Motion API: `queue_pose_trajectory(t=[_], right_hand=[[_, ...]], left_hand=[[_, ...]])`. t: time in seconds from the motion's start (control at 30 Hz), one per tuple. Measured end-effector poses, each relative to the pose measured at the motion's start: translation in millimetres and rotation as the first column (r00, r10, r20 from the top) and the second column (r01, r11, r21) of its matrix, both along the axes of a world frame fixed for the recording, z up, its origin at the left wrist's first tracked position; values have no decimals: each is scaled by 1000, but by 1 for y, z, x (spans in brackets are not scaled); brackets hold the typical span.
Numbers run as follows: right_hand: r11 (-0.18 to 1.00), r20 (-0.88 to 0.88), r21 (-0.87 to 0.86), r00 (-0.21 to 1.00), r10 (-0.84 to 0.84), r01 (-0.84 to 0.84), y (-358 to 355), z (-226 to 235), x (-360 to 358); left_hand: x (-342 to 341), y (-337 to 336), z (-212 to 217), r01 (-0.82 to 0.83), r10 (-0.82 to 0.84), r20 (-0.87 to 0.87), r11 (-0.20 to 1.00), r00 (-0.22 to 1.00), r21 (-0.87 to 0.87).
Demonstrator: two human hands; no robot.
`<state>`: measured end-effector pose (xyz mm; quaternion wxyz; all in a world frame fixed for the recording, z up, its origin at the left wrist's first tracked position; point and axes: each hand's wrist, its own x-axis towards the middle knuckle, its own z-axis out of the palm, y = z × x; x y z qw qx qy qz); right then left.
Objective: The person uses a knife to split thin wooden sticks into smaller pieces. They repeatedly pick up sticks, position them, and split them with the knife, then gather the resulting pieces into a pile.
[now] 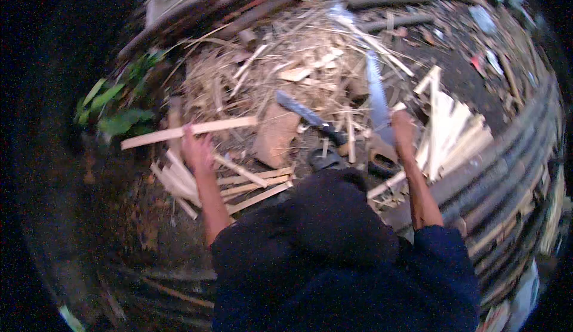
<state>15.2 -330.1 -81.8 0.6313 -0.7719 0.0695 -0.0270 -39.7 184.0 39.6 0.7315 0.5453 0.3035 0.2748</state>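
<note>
My left hand (197, 151) is closed on a long, flat, pale wooden strip (236, 123), held crosswise with both ends sticking out. Below that hand lie several more cut wooden strips (256, 187). On the right, my right hand (403, 132) is curled closed right beside a handsaw (376, 90), whose blade points away from me. A small pale bit shows at its fingers, but what it holds is not clear. Between my hands a large knife (301, 110) with a dark handle lies aslant next to a thick wooden block (278, 135).
A fanned pile of pale strips (456, 132) lies right of my right hand, against a row of dark poles (507, 153). Shavings and dry stalks (221, 72) cover the ground ahead. Green leaves (122, 108) stand at left; long poles (268, 0) lie at the back.
</note>
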Motion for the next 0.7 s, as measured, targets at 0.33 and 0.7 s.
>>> queue_pose_trajectory(t=[0.33, 0.7], right_hand=[[846, 99, -140, 843, 529, -514, 128, 42, -63], [599, 17, -792, 986, -168, 116, -183, -74, -62]], left_hand=[[14, -189, -27, 775, -762, -176, 631, 624, 16], [-122, -6, -138, 545, -52, -652, 602, 757, 584]])
